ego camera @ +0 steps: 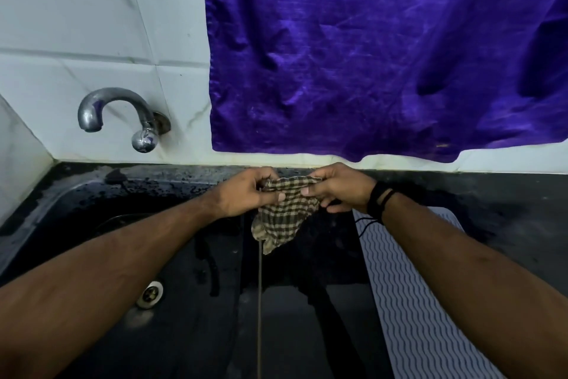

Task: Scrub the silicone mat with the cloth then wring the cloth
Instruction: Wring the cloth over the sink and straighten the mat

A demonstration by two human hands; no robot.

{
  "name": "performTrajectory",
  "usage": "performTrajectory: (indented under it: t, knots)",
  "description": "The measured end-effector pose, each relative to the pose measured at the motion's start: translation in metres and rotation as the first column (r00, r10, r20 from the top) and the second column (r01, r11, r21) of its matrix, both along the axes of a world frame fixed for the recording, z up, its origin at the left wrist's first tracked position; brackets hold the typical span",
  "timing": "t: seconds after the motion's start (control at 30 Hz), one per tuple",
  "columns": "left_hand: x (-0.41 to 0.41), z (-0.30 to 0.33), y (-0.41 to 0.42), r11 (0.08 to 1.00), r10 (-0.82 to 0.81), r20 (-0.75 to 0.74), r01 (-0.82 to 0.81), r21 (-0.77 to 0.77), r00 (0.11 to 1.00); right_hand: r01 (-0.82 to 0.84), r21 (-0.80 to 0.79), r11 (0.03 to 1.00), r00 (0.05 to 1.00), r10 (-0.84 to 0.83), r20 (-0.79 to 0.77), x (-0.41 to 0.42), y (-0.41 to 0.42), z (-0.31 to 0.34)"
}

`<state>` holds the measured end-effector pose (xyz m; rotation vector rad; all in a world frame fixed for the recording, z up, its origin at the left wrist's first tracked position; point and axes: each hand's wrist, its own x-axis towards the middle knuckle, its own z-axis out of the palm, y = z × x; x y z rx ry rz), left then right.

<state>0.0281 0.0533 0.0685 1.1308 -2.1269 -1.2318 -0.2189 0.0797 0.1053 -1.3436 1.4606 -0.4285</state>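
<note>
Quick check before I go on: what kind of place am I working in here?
Most likely a home kitchen sink area: a dark sink basin with a drain, a wall-mounted metal tap on white tiles, and a ribbed silicone mat on the black counter.

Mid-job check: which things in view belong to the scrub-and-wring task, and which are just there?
In the job:
checked cloth, held over the sink by left hand and right hand
silicone mat, white and ribbed, on the counter to the right
sink, catching the thin stream falling from the cloth

Just there:
tap
purple curtain
wristband
</note>
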Motion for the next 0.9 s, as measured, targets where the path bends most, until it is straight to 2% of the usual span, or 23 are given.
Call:
performTrajectory:
  t: [0.03, 0.1, 0.17, 0.23, 0.3, 0.4, 0.57, 0.67, 0.77, 0.83, 0.9]
  knots:
    - [0.002, 0.0, -0.002, 0.998, 0.007, -0.038, -0.004, 0.067, 0.999, -0.014, 0.065, 0.998, 0.999, 0.011, 0.052, -0.004, 0.0, 0.0]
    - [0.004, -0.001, -0.004, 0.955, -0.007, -0.069, 0.027, 0.296, 0.998, -0.073, 0.177, 0.982, 0.991, 0.05, 0.126, -0.01, 0.0, -0.004]
    - [0.008, -0.01, -0.007, 0.876, -0.078, 0.035, 0.052, 0.48, 0.996, -0.143, 0.261, 0.955, 0.986, 0.115, 0.119, -0.014, -0.001, -0.012]
    - [0.011, -0.021, -0.009, 0.811, -0.17, 0.161, 0.046, 0.583, 0.972, -0.201, 0.34, 0.919, 0.979, 0.176, 0.103, -0.014, -0.002, -0.024]
    - [0.01, -0.033, -0.008, 0.762, -0.194, 0.153, 0.05, 0.646, 0.969, -0.215, 0.413, 0.885, 0.977, 0.189, 0.102, -0.014, -0.003, -0.038]
    - [0.004, -0.04, -0.006, 0.745, -0.175, 0.151, 0.031, 0.667, 0.973, -0.226, 0.469, 0.854, 0.974, 0.199, 0.108, -0.017, -0.008, -0.053]
    - [-0.002, -0.039, -0.016, 0.612, -0.257, 0.2, -0.001, 0.791, 0.945, -0.36, 0.524, 0.772, 0.929, 0.243, 0.28, -0.027, -0.022, -0.057]
    - [-0.008, -0.041, -0.025, 0.606, -0.281, 0.252, -0.032, 0.795, 0.926, -0.321, 0.547, 0.773, 0.947, 0.25, 0.203, -0.03, -0.04, -0.06]
    - [-0.019, -0.059, -0.041, 0.72, -0.066, 0.243, -0.123, 0.683, 0.968, -0.165, 0.497, 0.852, 0.983, 0.18, 0.019, -0.025, -0.062, -0.072]
    - [-0.026, -0.073, -0.054, 0.804, 0.086, 0.242, -0.211, 0.556, 0.966, 0.003, 0.351, 0.936, 0.986, 0.055, -0.155, -0.017, -0.075, -0.083]
    - [-0.03, -0.084, -0.068, 0.865, 0.147, 0.295, -0.267, 0.424, 0.944, 0.07, 0.168, 0.983, 0.971, -0.028, -0.239, -0.009, -0.088, -0.095]
